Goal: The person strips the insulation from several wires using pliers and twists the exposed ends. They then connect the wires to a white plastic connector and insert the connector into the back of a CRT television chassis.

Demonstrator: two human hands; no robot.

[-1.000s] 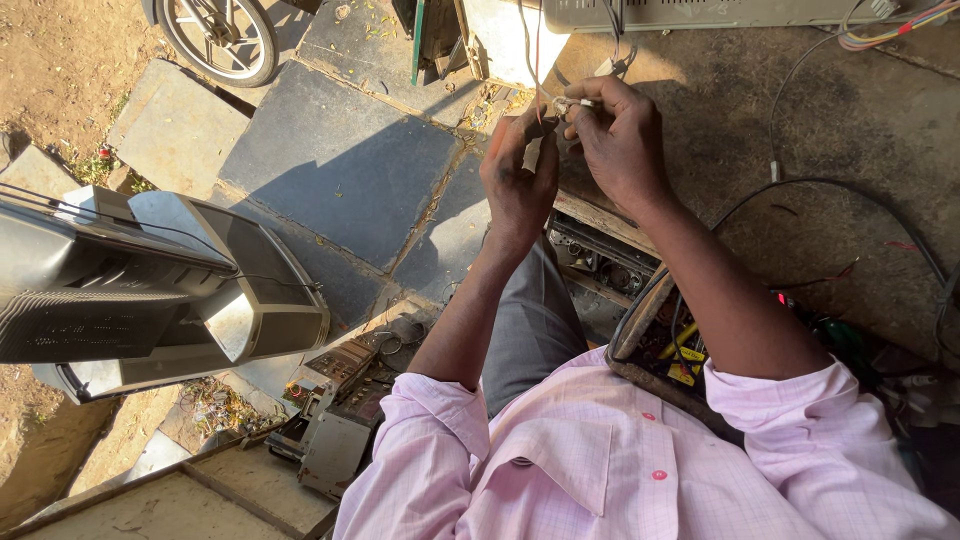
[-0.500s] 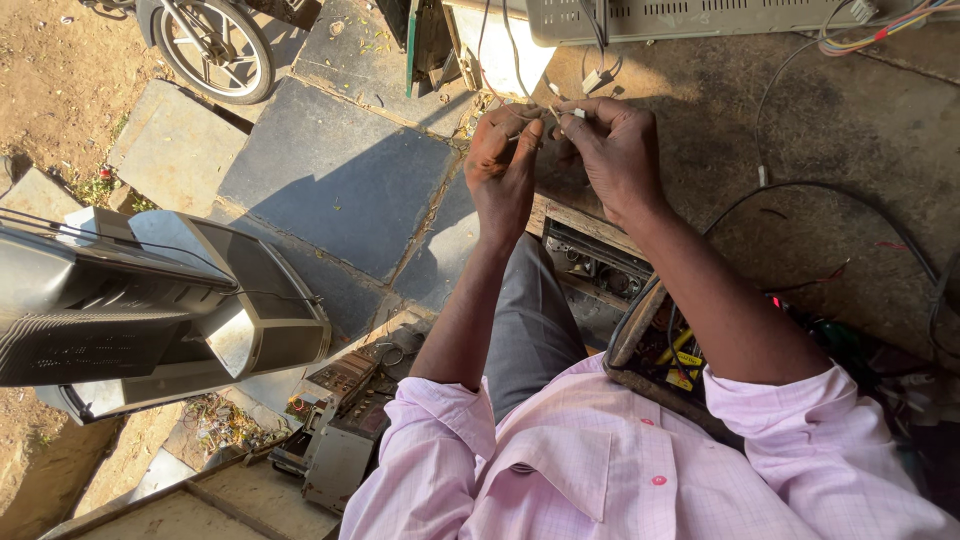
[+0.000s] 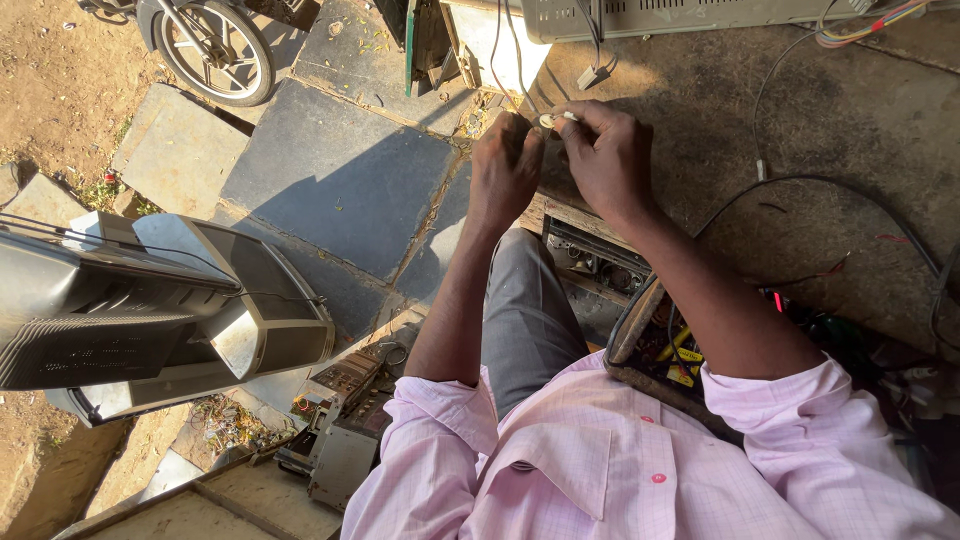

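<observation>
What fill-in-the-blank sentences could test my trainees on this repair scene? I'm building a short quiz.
1. The left hand and right hand meet on a small pale part, held between the ____ of both hands.
2. The person's shirt is ____ in colour.
3. At top left stands a motorcycle ____.
4. The grey television casing lies to the person's ____.

Missing words: fingertips; pink; wheel; left

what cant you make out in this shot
Head view, the only one:
- Small white part pinched between left hand and right hand: too small, fingers cover most of it.
- Grey device: cut by the top edge.
- Bag contents: hidden under the right forearm.
</observation>
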